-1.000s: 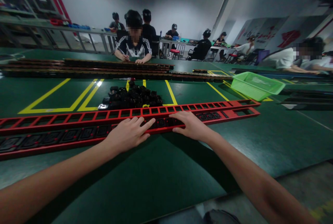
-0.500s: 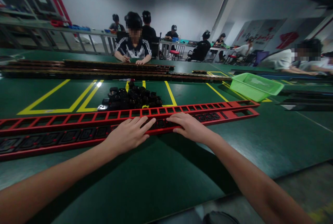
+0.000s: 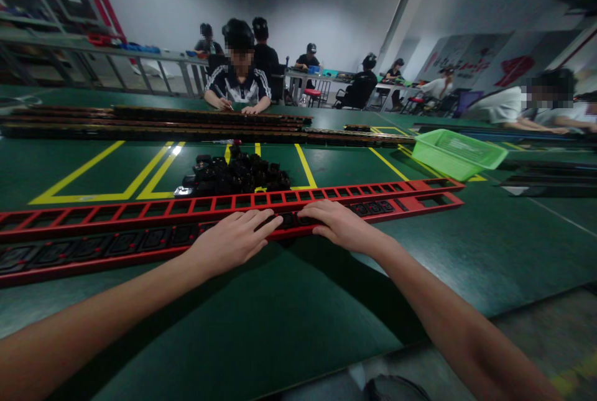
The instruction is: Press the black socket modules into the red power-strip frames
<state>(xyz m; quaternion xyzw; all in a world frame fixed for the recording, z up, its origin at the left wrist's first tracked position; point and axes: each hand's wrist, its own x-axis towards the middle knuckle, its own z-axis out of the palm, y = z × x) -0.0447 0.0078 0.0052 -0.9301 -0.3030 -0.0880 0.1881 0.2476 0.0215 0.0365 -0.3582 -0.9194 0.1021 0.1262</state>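
A long red frame (image 3: 140, 254) lies across the green table, its near row of slots filled with square black parts (image 3: 122, 243). On this row rests my left hand (image 3: 237, 237), flat with its fingers stretched to the right. My right hand (image 3: 336, 224) lies on the same row a little further right, fingers extended to the left over a black part. Between the two sets of fingertips, a black part (image 3: 290, 219) shows in its slot. Some slots under the hands are hidden. Behind runs a second red frame (image 3: 212, 204) with open slots.
Behind the frames sits a pile of loose black parts (image 3: 233, 172). A green plastic basket (image 3: 459, 153) stands at the right. Long dark strips (image 3: 158, 130) and a screwdriver (image 3: 228, 142) lie farther back. Across the table sits a person (image 3: 239, 81); more people are around the room.
My left hand has slid slightly to the right along the row. My right hand stays nearly in place, its fingers a little lower and closer to the left fingertips.
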